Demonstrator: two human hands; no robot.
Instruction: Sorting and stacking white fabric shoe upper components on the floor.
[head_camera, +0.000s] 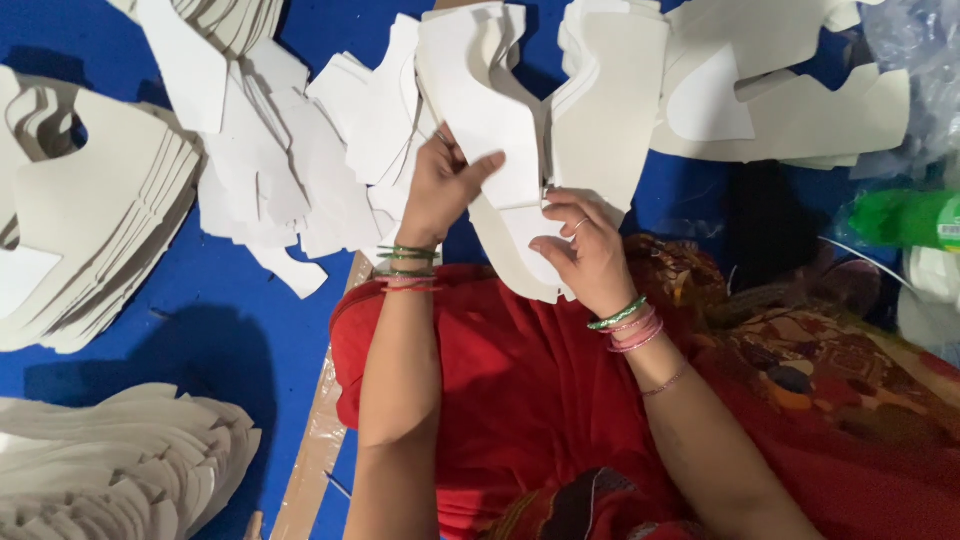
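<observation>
Both hands grip a white cardboard cutout (500, 120) above the red cloth (520, 380): left hand (440, 185) fingers closed on it, right hand (585, 250) fingers pinching its lower edge.

I sit on a blue floor covering (250, 340) that spreads out around me. A strip of brown cardboard (318, 440) lies on it at seven o'clock. At two o'clock the blue falls into deep shadow. Elsewhere the light is bright and even, with soft shadows.
</observation>
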